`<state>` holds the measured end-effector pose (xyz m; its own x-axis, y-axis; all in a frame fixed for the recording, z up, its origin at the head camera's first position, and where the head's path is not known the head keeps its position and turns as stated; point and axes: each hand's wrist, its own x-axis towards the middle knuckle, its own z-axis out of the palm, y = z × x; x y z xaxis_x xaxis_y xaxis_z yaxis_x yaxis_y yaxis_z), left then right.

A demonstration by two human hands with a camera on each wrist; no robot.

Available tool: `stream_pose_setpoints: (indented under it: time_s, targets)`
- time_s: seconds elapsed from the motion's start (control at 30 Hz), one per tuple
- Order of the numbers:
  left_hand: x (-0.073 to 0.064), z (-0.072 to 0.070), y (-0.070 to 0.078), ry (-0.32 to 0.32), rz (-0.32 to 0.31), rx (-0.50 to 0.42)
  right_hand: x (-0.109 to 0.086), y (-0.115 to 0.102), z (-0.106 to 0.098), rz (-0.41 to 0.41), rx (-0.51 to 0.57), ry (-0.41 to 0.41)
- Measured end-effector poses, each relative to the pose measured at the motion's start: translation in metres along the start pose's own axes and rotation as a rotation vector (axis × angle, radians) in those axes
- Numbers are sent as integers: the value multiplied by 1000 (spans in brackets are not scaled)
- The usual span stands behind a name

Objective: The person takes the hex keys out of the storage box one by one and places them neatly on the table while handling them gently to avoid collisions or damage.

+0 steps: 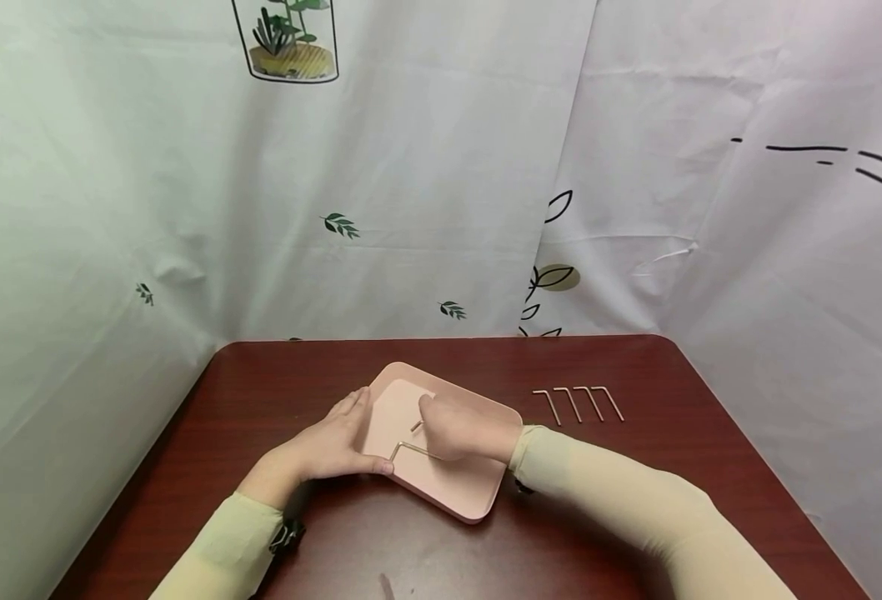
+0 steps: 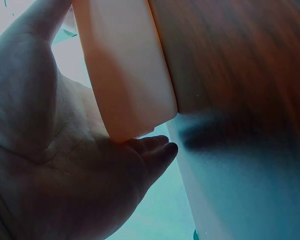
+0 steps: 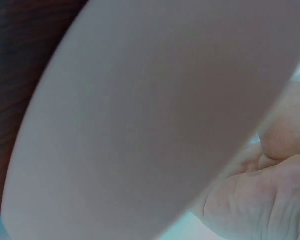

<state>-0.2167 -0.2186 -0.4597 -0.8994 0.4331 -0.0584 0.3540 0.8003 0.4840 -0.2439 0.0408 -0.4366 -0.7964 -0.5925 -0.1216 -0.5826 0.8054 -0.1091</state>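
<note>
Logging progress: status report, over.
Left hand holds pink rectangular tray. Right hand inside, at bent metal rod; grip hidden. Four L-shaped metal rods outside, not blocking.

Can count one tray on one surface; four bent metal rods in a row; at least one more rod inside the tray, without being able to tell exactly; one left hand, one right hand; two sleeves.

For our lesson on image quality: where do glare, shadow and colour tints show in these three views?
Head view: a pale sheen on the near tabletop; left wrist: the left hand mostly in shadow, blue-green tint lower right; right wrist: the pink tray dim and greyish, the right hand brighter.
</note>
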Motion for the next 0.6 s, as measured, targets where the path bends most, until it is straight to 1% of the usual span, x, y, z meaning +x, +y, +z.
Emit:
stream_pose_setpoints:
  time_s: [0.07,0.23,0.4,0.5,0.6]
  targets:
    - [0,0,0,3,4,4,-3,2,-4,-2,2,11]
    - [1,0,-1,2,3,11,-8,7,-11,-3,104,27]
    - [0,1,-1,1,0,12,-10,13,-13,3,197,45]
    - [0,1,-1,0,-3,10,-13,14,-14,19,243,51]
    - [1,0,0,-1,-7,5,-16,15,-18,44,265,56]
